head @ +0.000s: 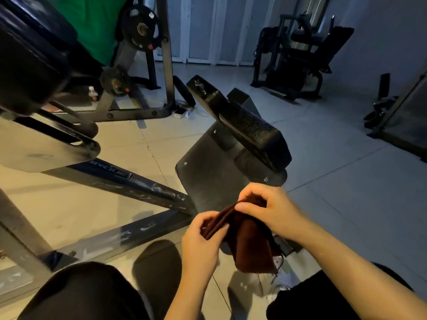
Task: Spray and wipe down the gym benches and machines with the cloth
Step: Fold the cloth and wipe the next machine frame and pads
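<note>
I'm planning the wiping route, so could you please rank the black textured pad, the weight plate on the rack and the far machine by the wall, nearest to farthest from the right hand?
From the right hand, holding the cloth:
1. Black textured pad, just ahead.
2. Weight plate, upper left on the rack.
3. Far machine, upper right by the wall.

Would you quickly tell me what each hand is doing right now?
Left hand: pinching the folded edge of the brown cloth.
Right hand: pinching the cloth's top edge.

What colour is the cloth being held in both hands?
Dark reddish-brown; the folded fabric cloth shows best in the head view.
</note>
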{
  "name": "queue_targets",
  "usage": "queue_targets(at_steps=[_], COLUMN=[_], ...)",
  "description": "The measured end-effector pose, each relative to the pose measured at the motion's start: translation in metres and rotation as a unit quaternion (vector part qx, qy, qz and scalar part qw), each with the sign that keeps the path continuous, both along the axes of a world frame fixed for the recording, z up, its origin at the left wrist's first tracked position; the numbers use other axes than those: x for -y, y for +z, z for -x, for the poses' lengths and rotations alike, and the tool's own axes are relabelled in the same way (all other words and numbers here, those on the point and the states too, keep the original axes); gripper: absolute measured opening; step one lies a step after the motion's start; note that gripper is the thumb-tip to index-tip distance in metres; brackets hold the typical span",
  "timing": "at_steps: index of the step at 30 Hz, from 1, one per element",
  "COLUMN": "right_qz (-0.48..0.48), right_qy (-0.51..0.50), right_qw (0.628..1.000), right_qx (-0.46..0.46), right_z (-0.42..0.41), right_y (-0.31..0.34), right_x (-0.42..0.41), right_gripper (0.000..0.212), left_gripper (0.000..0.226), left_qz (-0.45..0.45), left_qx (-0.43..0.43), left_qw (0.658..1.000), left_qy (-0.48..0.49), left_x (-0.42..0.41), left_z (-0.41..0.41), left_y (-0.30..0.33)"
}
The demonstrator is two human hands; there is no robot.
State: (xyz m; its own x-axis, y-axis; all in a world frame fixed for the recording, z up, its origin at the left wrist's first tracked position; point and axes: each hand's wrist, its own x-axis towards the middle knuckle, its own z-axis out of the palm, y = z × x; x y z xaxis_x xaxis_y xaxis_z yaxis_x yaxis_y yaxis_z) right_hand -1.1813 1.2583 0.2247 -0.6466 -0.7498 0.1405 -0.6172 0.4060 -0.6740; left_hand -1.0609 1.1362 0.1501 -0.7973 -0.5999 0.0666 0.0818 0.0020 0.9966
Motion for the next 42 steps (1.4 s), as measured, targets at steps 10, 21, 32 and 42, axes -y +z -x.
queue_targets(at_steps=[10, 21, 32, 42], right_qz=[-0.113, -0.117, -0.168, -0.178], right_qy=[-0.024, 0.055, 0.006, -0.179], right_qw=[0.992, 0.992, 0.985, 0.967], right_qx=[-0.044, -0.002, 0.045, 0.011], right_z=[0.097, 0.084, 0.083, 0.130], right_y=[-0.035, -0.015, -0.022, -0.073], right_x=[0.008, 0.027, 0.020, 0.026], right_gripper=[0.012, 0.009, 0.015, 0.004], left_gripper=[0.015, 0.035, 0.022, 0.022], left_qz=[-0.030, 0.013, 0.561, 0.510], left_qx=[0.062, 0.124, 0.199, 0.212], left_qw=[0.990, 0.992, 0.795, 0.800], left_qy=[0.127, -0.028, -0.116, -0.233], left_x=[0.019, 0.023, 0.052, 0.068], left_z=[0.061, 0.075, 0.085, 0.178], left_y=[-0.048, -0.032, 0.009, -0.023])
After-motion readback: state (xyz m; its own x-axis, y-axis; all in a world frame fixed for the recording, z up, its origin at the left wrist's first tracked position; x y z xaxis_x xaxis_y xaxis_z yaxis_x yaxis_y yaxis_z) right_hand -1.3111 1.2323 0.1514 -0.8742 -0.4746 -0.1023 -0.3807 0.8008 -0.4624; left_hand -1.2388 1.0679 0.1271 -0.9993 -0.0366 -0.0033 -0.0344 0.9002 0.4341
